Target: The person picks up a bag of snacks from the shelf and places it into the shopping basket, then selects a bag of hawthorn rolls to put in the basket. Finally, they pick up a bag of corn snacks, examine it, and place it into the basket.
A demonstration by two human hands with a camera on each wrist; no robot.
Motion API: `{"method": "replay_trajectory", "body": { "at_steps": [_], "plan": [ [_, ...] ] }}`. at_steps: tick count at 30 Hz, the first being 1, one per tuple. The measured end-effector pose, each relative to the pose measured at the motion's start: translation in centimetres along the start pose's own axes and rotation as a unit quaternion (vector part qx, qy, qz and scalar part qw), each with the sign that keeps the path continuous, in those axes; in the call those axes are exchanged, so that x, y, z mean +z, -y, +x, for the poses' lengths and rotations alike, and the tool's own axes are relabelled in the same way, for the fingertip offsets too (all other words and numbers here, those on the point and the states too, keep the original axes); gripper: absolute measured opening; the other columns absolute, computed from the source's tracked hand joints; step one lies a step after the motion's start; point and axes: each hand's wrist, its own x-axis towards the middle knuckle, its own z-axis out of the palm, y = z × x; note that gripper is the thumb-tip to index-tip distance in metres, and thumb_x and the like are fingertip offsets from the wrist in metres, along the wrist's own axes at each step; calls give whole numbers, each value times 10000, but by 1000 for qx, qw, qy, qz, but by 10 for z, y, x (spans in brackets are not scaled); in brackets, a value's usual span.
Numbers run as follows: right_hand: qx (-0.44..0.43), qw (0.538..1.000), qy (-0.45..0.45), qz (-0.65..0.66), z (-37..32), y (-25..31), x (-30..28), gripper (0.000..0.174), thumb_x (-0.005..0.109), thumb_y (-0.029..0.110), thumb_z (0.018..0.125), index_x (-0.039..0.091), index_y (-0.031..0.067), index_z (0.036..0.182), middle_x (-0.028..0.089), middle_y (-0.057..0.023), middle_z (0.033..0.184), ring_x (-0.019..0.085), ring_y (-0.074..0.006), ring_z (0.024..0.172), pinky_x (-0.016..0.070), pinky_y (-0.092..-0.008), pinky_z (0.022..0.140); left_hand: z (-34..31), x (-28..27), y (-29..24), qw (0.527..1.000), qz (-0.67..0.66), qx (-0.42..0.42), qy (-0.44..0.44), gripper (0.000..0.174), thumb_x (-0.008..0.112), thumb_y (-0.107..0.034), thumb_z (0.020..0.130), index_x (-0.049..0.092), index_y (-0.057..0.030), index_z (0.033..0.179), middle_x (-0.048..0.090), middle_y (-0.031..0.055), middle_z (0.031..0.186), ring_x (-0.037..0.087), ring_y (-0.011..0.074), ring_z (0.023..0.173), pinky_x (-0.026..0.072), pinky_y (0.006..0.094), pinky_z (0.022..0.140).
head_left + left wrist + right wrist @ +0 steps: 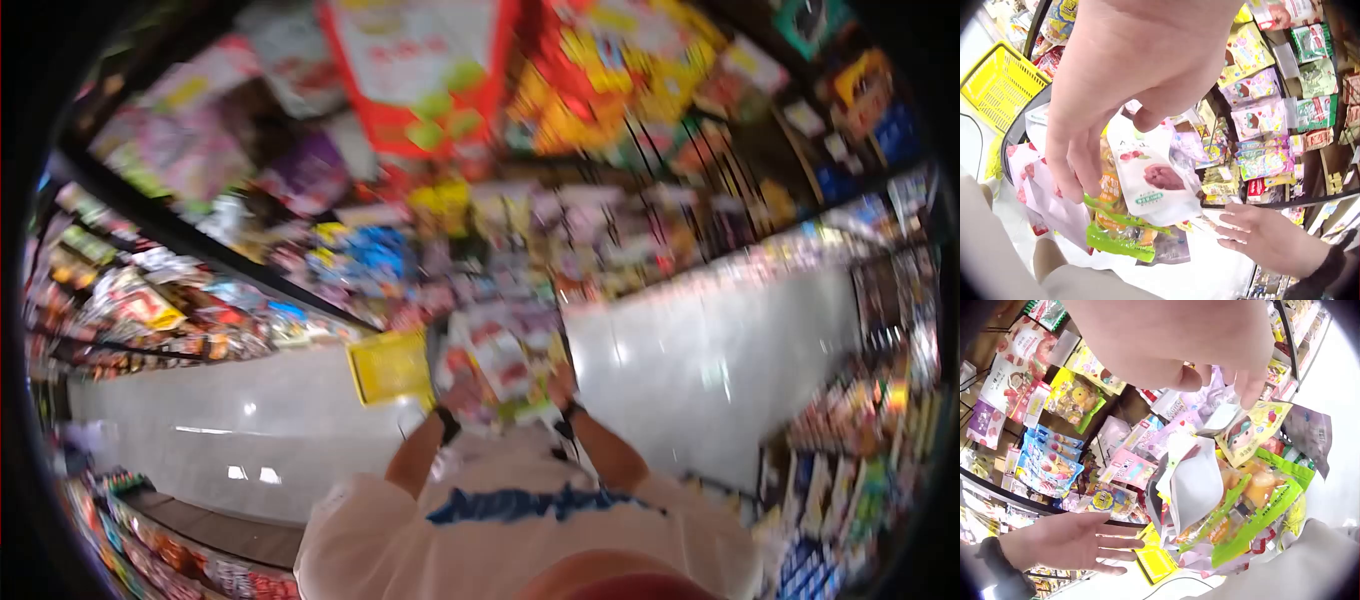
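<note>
The left hand [1069,542] and right hand [1275,242] lie open beside a gathered pile of snacks, white pouch [1150,172] on top, plenty of packets [1259,117] left on display.

A shop's snack aisle is showing here. Racks of bright packets [375,252] are filling the top of the head view, and more stocked shelves [830,500] are lining its lower right. In the right wrist view, bagged sweets [1050,464] are hanging in rows at left, price tags [1037,404] fronting them. A yellow shopping basket [999,87] is sitting at the left wrist view's upper left.
</note>
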Motion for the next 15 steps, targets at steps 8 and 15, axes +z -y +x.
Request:
{"method": "replay_trajectory", "body": {
  "at_steps": [8,15],
  "plan": [
    [-32,976,-180,119,30,55,-29,193,566,5,739,595,18,929,603,-180,894,568,-355,901,435,-443,818,-92,-49,-34,997,12,46,-55,360,512,-347,896,521,-49,1100,670,113,918,672,248,836,545,396,645],
    [-140,939,-106,295,53,185,-132,277,476,-71,779,578,3,1026,623,-131,957,619,-238,869,488,-321,780,-191,-50,-125,978,-9,176,-116,402,522,-363,920,535,-40,1160,673,157,995,668,264,877,542,387,735]
  ]
}}
